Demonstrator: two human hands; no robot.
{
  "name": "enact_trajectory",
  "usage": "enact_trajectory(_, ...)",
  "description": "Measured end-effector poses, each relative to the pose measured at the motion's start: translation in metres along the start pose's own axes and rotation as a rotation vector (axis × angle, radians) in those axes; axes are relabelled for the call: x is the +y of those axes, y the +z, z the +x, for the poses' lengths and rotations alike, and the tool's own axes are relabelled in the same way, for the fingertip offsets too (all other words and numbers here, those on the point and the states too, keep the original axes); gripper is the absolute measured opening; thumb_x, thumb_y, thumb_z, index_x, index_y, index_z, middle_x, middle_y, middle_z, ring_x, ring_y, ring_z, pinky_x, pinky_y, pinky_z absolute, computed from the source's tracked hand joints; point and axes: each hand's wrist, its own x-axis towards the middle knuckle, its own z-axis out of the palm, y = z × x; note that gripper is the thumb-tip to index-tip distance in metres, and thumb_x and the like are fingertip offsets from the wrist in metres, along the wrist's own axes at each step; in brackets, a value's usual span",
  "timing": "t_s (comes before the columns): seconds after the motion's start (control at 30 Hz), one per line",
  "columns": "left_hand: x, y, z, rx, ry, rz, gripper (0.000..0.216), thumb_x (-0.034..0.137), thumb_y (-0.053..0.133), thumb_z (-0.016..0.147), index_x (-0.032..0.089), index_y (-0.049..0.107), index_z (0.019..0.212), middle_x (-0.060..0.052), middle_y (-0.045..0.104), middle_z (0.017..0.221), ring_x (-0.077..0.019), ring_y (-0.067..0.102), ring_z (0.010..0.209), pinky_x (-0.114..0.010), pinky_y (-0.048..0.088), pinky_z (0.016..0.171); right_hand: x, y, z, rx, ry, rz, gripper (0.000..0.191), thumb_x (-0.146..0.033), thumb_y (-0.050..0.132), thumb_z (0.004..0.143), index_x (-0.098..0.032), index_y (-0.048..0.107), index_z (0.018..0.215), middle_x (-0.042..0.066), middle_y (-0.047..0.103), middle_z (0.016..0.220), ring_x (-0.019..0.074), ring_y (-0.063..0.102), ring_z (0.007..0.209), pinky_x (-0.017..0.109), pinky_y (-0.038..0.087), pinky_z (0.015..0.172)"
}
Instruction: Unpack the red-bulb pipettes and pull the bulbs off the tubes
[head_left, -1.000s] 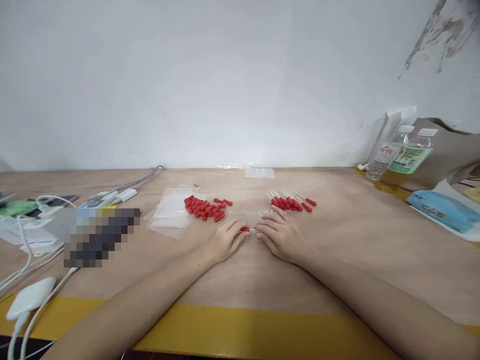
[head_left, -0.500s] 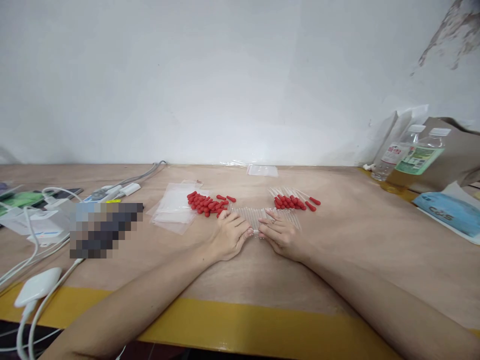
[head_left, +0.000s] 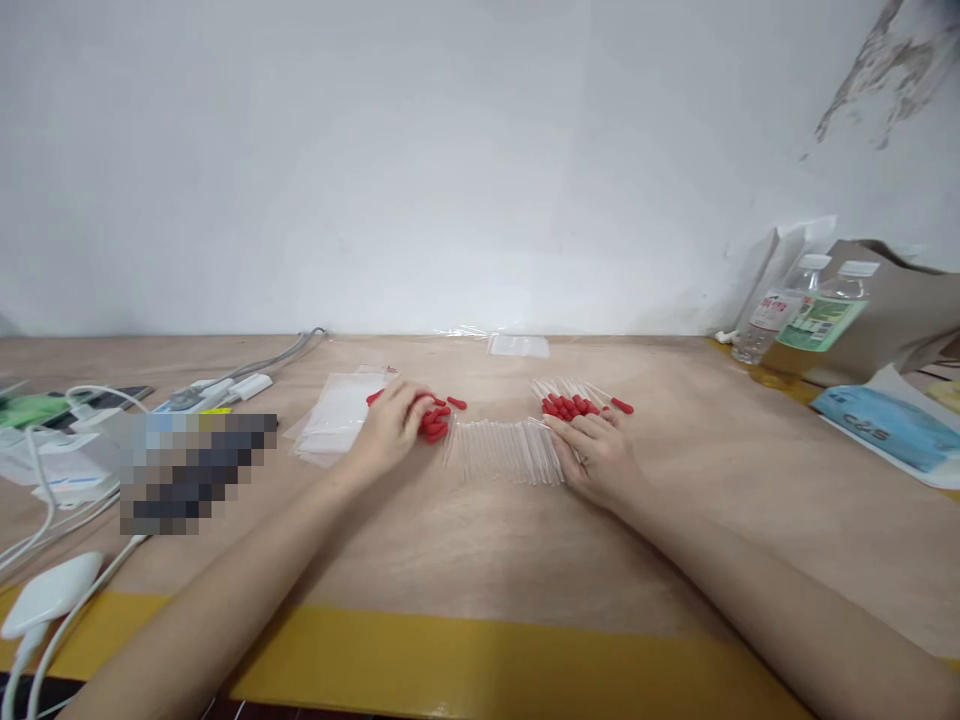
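Over the pile of red rubber bulbs (head_left: 433, 424), my left hand (head_left: 394, 425) has its fingers curled onto a bulb and hides part of the pile. Clear thin tubes (head_left: 506, 450) lie side by side in a row across the middle of the table. At the right end of that row my right hand (head_left: 596, 455) has its thumb and fingers closed on a clear tube, mostly covered by the fingers. Just beyond it is a bunch of red bulbs with thin tubes fitted in them (head_left: 571, 404), tubes pointing toward the wall.
Clear plastic bags (head_left: 341, 410) lie left of the bulbs, and another small bag (head_left: 519, 346) is near the wall. White chargers and cables (head_left: 82, 455) take up the left side. Two bottles (head_left: 821, 310) and a blue tissue pack (head_left: 885, 428) stand or lie at right.
My left hand has left the tubes and moved left and away onto the red bulbs. My right hand has shifted slightly right, to the end of the tube row, uncovering the tubes.
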Motion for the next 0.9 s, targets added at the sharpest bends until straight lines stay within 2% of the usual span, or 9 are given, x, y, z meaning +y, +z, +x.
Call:
enact_trajectory(0.1, -0.028, -0.009, 0.035, -0.113, -0.095, 0.069, 0.025, 0.029, 0.042, 0.082, 0.016, 0.062, 0.088, -0.006, 0.056, 0.084, -0.0183, 0.053, 0.082, -0.031, 0.042, 0.074, -0.005, 0.004, 0.000, -0.058, 0.056, -0.007, 0.022, -0.017, 0.045, 0.083, -0.017, 0.063, 0.095, 0.001, 0.063, 0.067, 0.0121, 0.055, 0.064, 0.030, 0.030, 0.072)
enact_trajectory(0.2, -0.051, -0.004, 0.063, -0.412, -0.184, 0.013, 0.025, 0.036, 0.051, 0.074, 0.017, 0.064, 0.085, -0.005, 0.060, 0.082, -0.0186, 0.055, 0.079, -0.030, 0.043, 0.074, -0.006, 0.006, 0.000, -0.022, 0.123, 0.005, 0.019, -0.017, 0.045, 0.081, -0.016, 0.063, 0.086, 0.002, 0.064, 0.068, 0.0124, 0.056, 0.065, 0.029, 0.028, 0.074)
enact_trajectory(0.27, -0.062, 0.004, 0.073, -0.538, -0.241, -0.068, 0.031, 0.040, 0.056, 0.069, 0.017, 0.063, 0.088, -0.003, 0.062, 0.079, -0.0174, 0.057, 0.075, -0.028, 0.044, 0.071, -0.006, 0.006, 0.000, 0.006, 0.151, -0.008, 0.017, -0.018, 0.046, 0.081, -0.016, 0.062, 0.078, 0.001, 0.064, 0.065, 0.0125, 0.055, 0.064, 0.029, 0.027, 0.075)
enact_trajectory(0.43, -0.070, 0.022, 0.076, -0.609, -0.253, -0.130, 0.035, 0.046, 0.063, 0.059, 0.017, 0.062, 0.078, -0.001, 0.065, 0.072, -0.0150, 0.058, 0.068, -0.024, 0.045, 0.064, -0.005, 0.008, -0.002, 0.001, 0.147, -0.049, 0.018, -0.018, 0.047, 0.080, -0.019, 0.062, 0.071, 0.000, 0.063, 0.062, 0.0124, 0.054, 0.062, 0.030, 0.026, 0.076)
enact_trajectory(0.57, -0.067, 0.020, 0.077, -0.576, -0.233, -0.099, 0.028, 0.043, 0.062, 0.062, 0.017, 0.063, 0.074, -0.001, 0.065, 0.069, -0.0147, 0.057, 0.065, -0.025, 0.045, 0.063, -0.007, 0.011, -0.005, -0.061, 0.108, -0.068, 0.018, -0.017, 0.047, 0.080, -0.020, 0.064, 0.075, 0.001, 0.064, 0.065, 0.0136, 0.054, 0.065, 0.032, 0.025, 0.076)
enact_trajectory(0.67, -0.056, 0.016, 0.077, -0.434, -0.224, -0.025, 0.024, 0.039, 0.056, 0.070, 0.016, 0.061, 0.074, -0.004, 0.063, 0.075, -0.0179, 0.056, 0.074, -0.031, 0.043, 0.071, -0.011, 0.013, -0.006, -0.115, 0.083, -0.094, 0.017, -0.016, 0.048, 0.079, -0.020, 0.064, 0.079, 0.002, 0.065, 0.068, 0.0150, 0.054, 0.069, 0.033, 0.025, 0.075)
enact_trajectory(0.77, -0.031, 0.019, 0.060, -0.237, -0.165, 0.032, 0.024, 0.036, 0.047, 0.078, 0.016, 0.060, 0.082, -0.007, 0.060, 0.088, -0.0200, 0.053, 0.087, -0.035, 0.038, 0.082, -0.017, 0.012, -0.005, -0.150, 0.066, -0.103, 0.016, -0.018, 0.048, 0.077, -0.018, 0.065, 0.078, 0.003, 0.064, 0.068, 0.0154, 0.053, 0.069, 0.034, 0.025, 0.073)
enact_trajectory(0.83, -0.010, 0.026, 0.039, -0.108, 0.040, 0.038, 0.021, 0.032, 0.046, 0.081, 0.016, 0.060, 0.080, -0.005, 0.059, 0.083, -0.0181, 0.053, 0.083, -0.035, 0.039, 0.081, -0.020, 0.009, -0.003, -0.171, 0.068, -0.096, 0.017, -0.022, 0.049, 0.078, -0.018, 0.065, 0.078, 0.004, 0.063, 0.069, 0.0160, 0.052, 0.070, 0.034, 0.025, 0.074)
enact_trajectory(0.9, 0.011, 0.033, 0.014, -0.131, 0.196, 0.035, 0.019, 0.030, 0.047, 0.082, 0.018, 0.061, 0.081, -0.005, 0.058, 0.084, -0.0177, 0.052, 0.084, -0.034, 0.038, 0.080, -0.023, 0.005, -0.002, -0.197, 0.085, -0.078, 0.020, -0.028, 0.048, 0.080, -0.018, 0.065, 0.080, 0.005, 0.063, 0.073, 0.0169, 0.052, 0.072, 0.035, 0.025, 0.076)
